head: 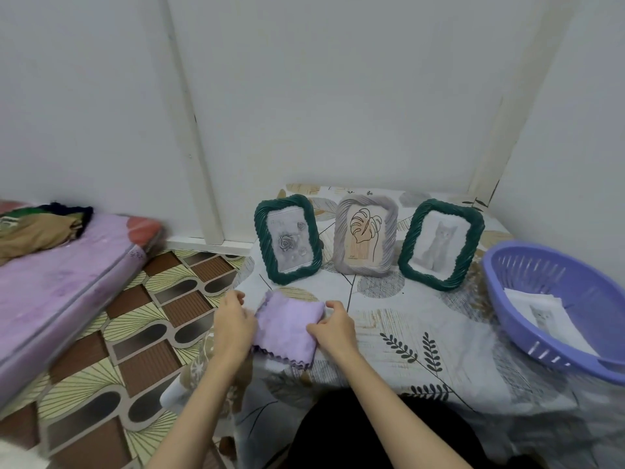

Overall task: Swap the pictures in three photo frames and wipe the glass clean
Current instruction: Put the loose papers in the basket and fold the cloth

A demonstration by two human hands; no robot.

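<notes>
Three photo frames stand upright in a row on the low table (389, 336). The left green frame (288, 238) shows a grey rose picture. A grey frame (366, 234) in the middle shows a line-drawn leaf. On the right, another green frame (440, 243) shows a grey cat. In front of them lies a folded lilac cloth (288, 324). My left hand (233, 319) holds the cloth's left edge and my right hand (333, 324) pinches its right edge.
A lilac plastic basket (554, 275) holding paper prints (544, 313) sits at the table's right end. Walls close in behind and to the right. A purple mattress (61, 282) with clothes lies at left on the patterned floor.
</notes>
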